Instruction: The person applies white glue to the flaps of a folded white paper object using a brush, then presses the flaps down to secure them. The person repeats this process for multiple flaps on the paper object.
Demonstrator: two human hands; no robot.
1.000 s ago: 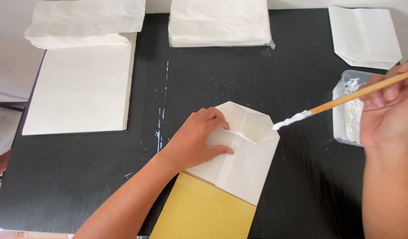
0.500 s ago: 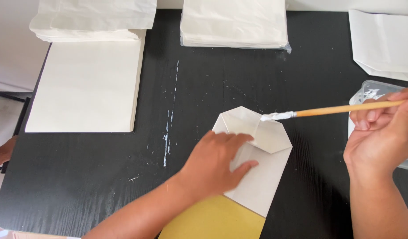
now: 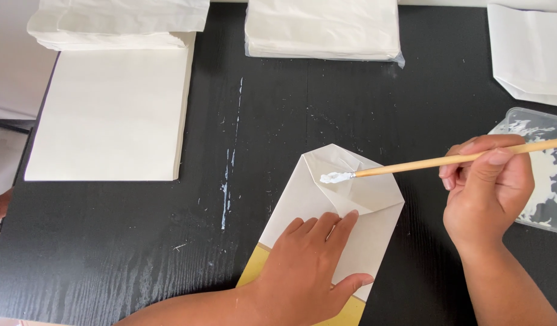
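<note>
We are pinching a wooden brush [image 3: 447,162] in our right hand [image 3: 487,190], its long axis lying nearly level, its glue-white tip pointing left onto the folded white paper bag [image 3: 345,205] at the middle of the black table [image 3: 139,241]. Our left hand [image 3: 305,268] is pressing flat, fingers spread, on the bag.

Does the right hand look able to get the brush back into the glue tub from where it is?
Probably yes. The right hand holds the brush right beside the clear tub, which is open-topped, with nothing between them.
</note>
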